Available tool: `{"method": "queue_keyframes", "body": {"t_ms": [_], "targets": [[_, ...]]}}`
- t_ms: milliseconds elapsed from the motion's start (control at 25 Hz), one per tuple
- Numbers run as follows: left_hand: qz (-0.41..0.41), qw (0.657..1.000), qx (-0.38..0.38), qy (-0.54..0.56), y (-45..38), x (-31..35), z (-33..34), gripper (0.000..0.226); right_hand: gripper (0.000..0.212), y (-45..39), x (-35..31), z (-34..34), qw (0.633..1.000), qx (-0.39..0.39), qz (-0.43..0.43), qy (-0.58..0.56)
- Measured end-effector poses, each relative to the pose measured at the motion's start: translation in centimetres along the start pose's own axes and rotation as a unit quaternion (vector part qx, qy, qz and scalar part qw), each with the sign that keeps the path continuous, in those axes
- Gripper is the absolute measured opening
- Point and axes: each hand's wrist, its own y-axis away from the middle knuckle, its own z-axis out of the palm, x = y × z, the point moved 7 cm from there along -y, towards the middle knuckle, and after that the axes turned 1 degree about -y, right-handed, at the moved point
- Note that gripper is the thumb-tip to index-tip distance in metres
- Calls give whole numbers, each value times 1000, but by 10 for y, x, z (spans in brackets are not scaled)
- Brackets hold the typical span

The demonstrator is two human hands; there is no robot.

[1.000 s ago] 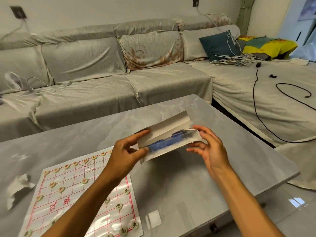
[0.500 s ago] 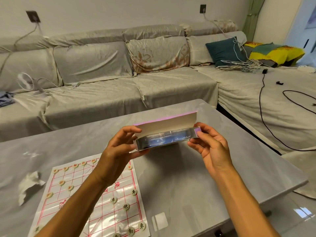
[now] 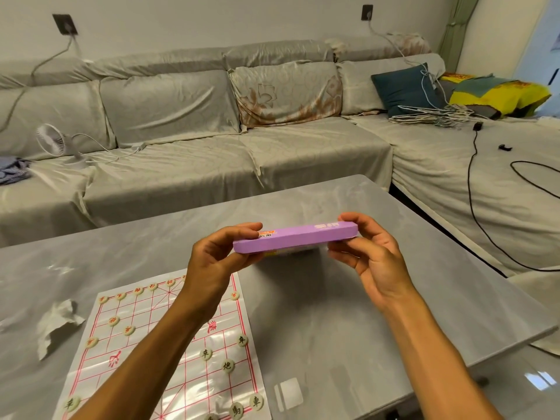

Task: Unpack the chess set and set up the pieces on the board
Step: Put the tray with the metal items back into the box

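Observation:
A flat purple chess box is held level above the grey table, its lid closed. My left hand grips its left end, thumb under and fingers on top. My right hand pinches the right end. Below my left arm lies the paper chess board with red lines. Several round cream pieces stand on it, red-marked along the far rows and dark-marked near me. My left forearm hides part of the board.
A crumpled white paper lies on the table left of the board. A covered grey sofa wraps behind and to the right, with a small fan, cushions, hangers and black cables.
The box lid, open with a blue tray showing inside a second ago, has swung down and now lies closed. Both hands kept hold of the ends.

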Motion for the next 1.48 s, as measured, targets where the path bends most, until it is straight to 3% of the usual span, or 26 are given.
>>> {"method": "queue_keyframes", "body": {"t_ms": [160, 320, 640, 1240, 1480], "targets": [[19, 1000, -3, 3, -4, 12, 0, 31, 40, 0, -11, 6, 998, -33, -33, -46], [61, 997, 5, -39, -9, 25, 0, 30, 45, 3, -25, 13, 996, 17, -86, -9], [79, 992, 41, -91, -14, 29, 0, 23, 28, 0, -29, 15, 988, 66, -123, 63], [88, 985, 10, -146, -21, 29, 3, 27, 23, -10, -27, 15, 972, 65, -164, 156], [98, 979, 36, -175, -24, 24, 0, 25, 22, -10, -30, 16, 952, 72, -205, 215]]}}
